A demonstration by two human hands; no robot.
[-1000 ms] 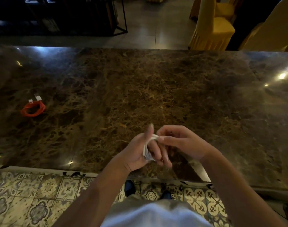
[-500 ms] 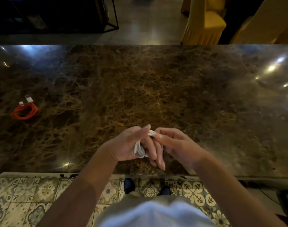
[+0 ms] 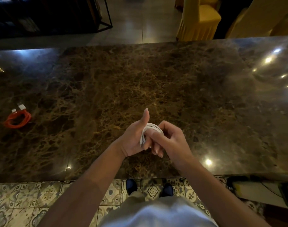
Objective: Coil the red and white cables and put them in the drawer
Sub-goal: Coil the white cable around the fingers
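white cable looped around fingers, red cable coiled (far left)

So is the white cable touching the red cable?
Apart. The head view shows the white cable wrapped around the left hand, while the coiled red cable lies far left on the marble counter.

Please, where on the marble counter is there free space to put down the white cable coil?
Most of the marble counter is bare: the whole middle and right part, from the hands to the far edge. The only thing lying on it is the red cable, coiled at the left. The white cable is wound around the left hand, and the right hand pinches it.
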